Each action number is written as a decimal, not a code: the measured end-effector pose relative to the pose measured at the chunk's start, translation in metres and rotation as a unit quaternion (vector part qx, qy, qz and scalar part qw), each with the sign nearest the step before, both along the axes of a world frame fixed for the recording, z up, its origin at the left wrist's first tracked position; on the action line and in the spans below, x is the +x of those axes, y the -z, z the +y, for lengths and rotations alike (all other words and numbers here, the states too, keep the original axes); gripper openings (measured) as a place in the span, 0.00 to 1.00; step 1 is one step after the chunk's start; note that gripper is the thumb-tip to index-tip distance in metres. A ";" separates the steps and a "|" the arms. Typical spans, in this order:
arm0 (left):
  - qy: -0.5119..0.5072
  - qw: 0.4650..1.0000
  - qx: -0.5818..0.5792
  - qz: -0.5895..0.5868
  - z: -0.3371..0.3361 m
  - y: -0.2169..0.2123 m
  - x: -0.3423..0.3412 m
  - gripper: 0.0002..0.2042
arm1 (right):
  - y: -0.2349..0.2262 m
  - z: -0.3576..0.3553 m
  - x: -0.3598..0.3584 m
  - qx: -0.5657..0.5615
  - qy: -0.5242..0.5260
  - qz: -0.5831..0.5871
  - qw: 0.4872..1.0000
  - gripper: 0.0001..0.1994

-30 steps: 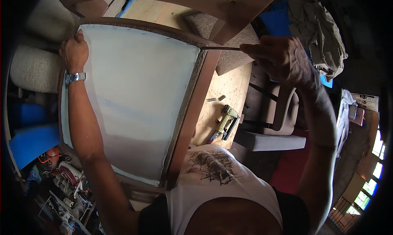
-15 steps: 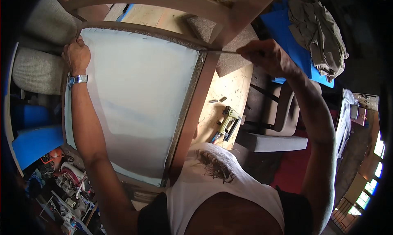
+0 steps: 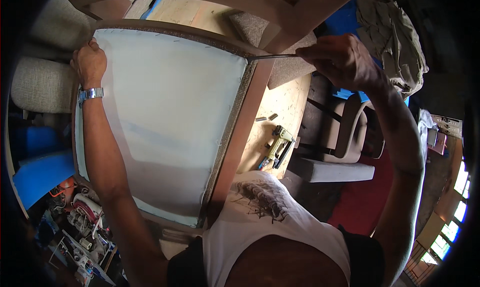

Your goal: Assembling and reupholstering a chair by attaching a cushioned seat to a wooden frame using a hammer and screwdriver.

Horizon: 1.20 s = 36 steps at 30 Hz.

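Observation:
A brown wooden chair frame (image 3: 242,137) lies before me, its seat covered with pale cloth (image 3: 165,97) stapled along the edges. My left hand (image 3: 91,63) is wrapped over the seat's far left corner, its fingers partly hidden behind the edge. At the opposite far corner, the tip of a thin dark-shafted tool (image 3: 275,57), like a screwdriver, meets the seat's edge. My right hand (image 3: 345,62) is closed round that tool's other end, so its handle is hidden. The shaft lies nearly level, pointing left.
A staple gun (image 3: 277,148) and staple strips (image 3: 266,118) lie on the wooden workbench (image 3: 296,99). Beyond stand another chair (image 3: 345,132) and a grey cushion (image 3: 337,171). Crumpled cloth (image 3: 395,42) lies at far right. Tools and machine parts (image 3: 85,222) clutter the near left.
My right hand has shifted slightly right and turned, with more of the tool's shaft showing. The chair sits a little differently in view; my left hand keeps its hold on the corner.

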<state>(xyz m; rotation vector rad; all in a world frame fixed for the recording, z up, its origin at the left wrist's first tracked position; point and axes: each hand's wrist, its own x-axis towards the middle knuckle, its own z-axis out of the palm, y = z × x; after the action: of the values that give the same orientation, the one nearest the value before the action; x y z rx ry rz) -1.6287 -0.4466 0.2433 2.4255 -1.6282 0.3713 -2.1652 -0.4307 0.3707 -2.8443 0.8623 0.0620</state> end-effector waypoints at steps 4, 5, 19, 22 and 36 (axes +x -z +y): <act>-0.005 1.000 0.013 -0.016 -0.013 0.001 0.002 0.18 | 0.060 -0.002 -0.027 0.233 0.105 -0.217 0.942 0.10; 0.001 1.000 0.015 -0.009 -0.012 0.002 0.002 0.18 | 0.063 -0.004 -0.028 0.295 0.126 -0.229 0.919 0.10; -0.018 1.000 -0.011 0.013 -0.006 0.004 -0.004 0.20 | 0.122 0.016 -0.035 0.499 0.263 -0.326 0.758 0.11; -0.039 0.999 -0.004 0.029 0.005 0.007 0.001 0.19 | 0.129 0.051 -0.028 0.367 0.294 -0.313 0.825 0.12; 0.141 0.977 0.020 0.160 0.139 -0.035 -0.080 0.28 | 0.376 0.334 -0.152 0.458 0.449 -0.181 0.745 0.19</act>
<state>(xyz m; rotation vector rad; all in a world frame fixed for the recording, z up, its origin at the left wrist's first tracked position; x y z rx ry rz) -1.7091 -0.3081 0.2785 2.0998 -1.8033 -0.0952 -2.3174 -0.0963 -0.0054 -1.2862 1.4580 -0.1465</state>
